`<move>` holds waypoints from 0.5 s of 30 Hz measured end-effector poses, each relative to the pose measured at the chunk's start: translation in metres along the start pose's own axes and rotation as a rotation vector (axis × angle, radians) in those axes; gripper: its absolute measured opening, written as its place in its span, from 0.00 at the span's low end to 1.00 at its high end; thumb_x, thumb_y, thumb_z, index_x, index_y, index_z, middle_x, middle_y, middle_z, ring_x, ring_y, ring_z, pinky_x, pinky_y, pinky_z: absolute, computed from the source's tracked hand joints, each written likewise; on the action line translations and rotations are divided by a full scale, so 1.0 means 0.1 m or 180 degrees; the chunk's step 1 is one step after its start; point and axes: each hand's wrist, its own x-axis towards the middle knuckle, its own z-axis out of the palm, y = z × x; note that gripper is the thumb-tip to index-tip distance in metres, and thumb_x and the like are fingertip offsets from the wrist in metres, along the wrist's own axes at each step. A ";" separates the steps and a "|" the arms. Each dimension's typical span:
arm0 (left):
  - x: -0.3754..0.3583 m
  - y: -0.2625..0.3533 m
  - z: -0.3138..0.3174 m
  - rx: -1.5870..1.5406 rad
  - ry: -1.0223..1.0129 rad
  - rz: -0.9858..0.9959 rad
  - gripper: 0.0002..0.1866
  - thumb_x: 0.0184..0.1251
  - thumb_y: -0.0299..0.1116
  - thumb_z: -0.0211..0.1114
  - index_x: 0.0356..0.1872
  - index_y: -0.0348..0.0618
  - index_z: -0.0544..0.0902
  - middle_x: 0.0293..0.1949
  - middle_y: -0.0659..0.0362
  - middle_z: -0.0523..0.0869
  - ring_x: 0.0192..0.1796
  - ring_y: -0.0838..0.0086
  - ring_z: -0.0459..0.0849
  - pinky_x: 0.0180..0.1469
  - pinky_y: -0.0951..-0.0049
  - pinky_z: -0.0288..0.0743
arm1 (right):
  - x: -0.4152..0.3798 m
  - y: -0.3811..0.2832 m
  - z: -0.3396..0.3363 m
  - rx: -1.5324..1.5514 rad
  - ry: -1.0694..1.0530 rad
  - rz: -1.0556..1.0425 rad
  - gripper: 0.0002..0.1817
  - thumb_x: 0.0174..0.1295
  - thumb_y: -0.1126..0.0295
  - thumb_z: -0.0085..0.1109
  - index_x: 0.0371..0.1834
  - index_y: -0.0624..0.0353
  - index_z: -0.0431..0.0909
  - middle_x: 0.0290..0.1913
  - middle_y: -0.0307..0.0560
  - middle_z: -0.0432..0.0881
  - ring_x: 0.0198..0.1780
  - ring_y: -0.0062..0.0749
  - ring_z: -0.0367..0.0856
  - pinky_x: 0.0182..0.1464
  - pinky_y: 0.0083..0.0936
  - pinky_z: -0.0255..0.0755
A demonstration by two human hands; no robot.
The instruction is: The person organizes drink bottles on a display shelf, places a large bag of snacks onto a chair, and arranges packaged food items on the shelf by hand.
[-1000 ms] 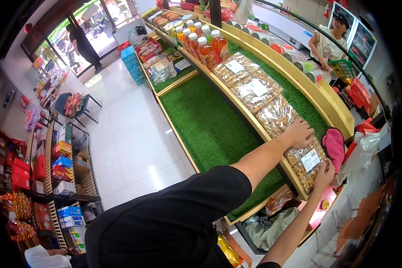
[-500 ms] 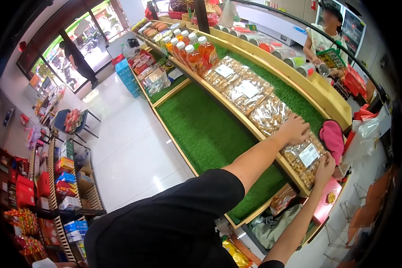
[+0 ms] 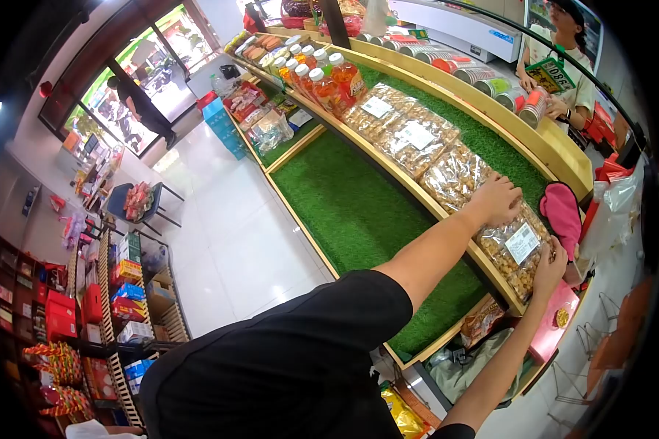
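Note:
A clear plastic pack of golden-brown snack pieces (image 3: pixel 507 252) with a white label lies at the near end of the upper shelf. My left hand (image 3: pixel 498 200) grips its far end, fingers curled down over the plastic. At the near right edge my right hand (image 3: pixel 549 267) holds the same pack, fingers bent around its side. Beyond my left hand, a similar snack pack (image 3: pixel 455 175) lies against more labelled packs (image 3: pixel 411 139) in a row. A pink cloth item (image 3: pixel 561 214) rests just past my right hand.
Orange drink bottles (image 3: pixel 326 84) stand farther along the shelf. Below is a tray lined with green turf (image 3: pixel 344 205). Across the display, a person (image 3: pixel 564 66) stands by a row of cans (image 3: pixel 476 73). A pink box (image 3: pixel 556 314) sits at the near right.
My view has shifted, so the scene sits slightly differently. Both hands stay on the same pack. The person opposite has set a can at the end of the row.

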 end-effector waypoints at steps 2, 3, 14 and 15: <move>0.02 0.00 -0.02 -0.0076 -0.0023 -0.0022 0.18 0.69 0.45 0.54 0.44 0.43 0.84 0.38 0.53 0.85 0.52 0.62 0.79 0.66 0.57 0.60 | -0.02 0.00 0.04 0.0011 -0.0009 0.0029 0.17 0.70 0.66 0.57 0.58 0.62 0.80 0.53 0.54 0.81 0.59 0.47 0.76 0.64 0.37 0.66; 0.00 0.00 -0.02 -0.0154 -0.0062 -0.0055 0.18 0.68 0.46 0.55 0.44 0.43 0.84 0.38 0.53 0.85 0.52 0.62 0.79 0.66 0.57 0.60 | -0.01 0.02 0.03 0.0074 -0.0008 0.0019 0.17 0.70 0.66 0.57 0.58 0.62 0.80 0.54 0.54 0.81 0.59 0.47 0.76 0.64 0.37 0.66; -0.04 -0.09 0.11 -0.0160 -0.0065 -0.0148 0.18 0.62 0.48 0.57 0.40 0.46 0.84 0.37 0.55 0.85 0.52 0.62 0.79 0.65 0.59 0.61 | 0.01 0.42 0.18 0.0334 -0.0102 -0.0132 0.19 0.72 0.65 0.56 0.62 0.62 0.79 0.57 0.50 0.81 0.59 0.38 0.77 0.63 0.32 0.67; 0.02 -0.07 0.08 -0.0126 -0.0087 -0.0120 0.18 0.62 0.48 0.57 0.39 0.46 0.84 0.37 0.55 0.85 0.52 0.62 0.79 0.65 0.59 0.61 | 0.00 0.40 0.18 0.0404 -0.0168 -0.0046 0.19 0.72 0.65 0.56 0.62 0.62 0.79 0.57 0.50 0.81 0.59 0.38 0.77 0.63 0.31 0.67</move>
